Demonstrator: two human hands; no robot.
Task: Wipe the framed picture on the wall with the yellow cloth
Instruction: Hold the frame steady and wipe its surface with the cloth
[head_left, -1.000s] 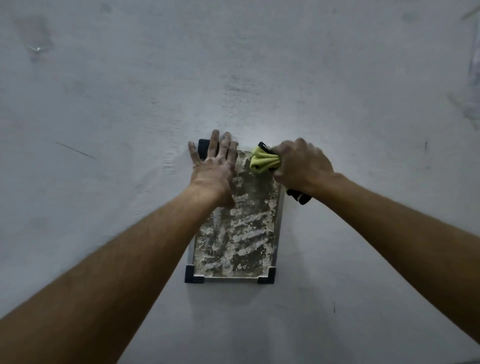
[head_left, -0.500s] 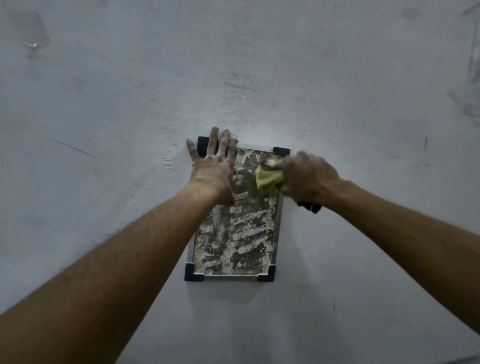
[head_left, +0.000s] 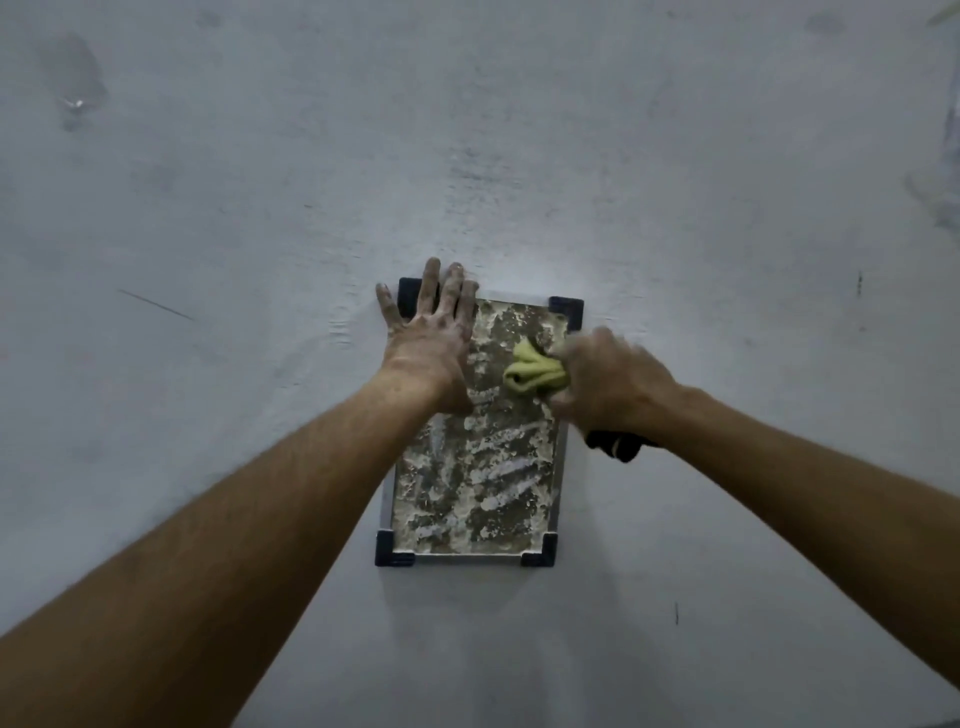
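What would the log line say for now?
step: wiping | left hand: flat on frame | right hand: grips cloth on picture | smears: many

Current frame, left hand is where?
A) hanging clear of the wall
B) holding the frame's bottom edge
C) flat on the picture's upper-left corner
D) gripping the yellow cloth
C: the left hand lies with straight fingers over the upper-left corner of the framed picture, while the right hand grips the yellow cloth against the picture's upper part.
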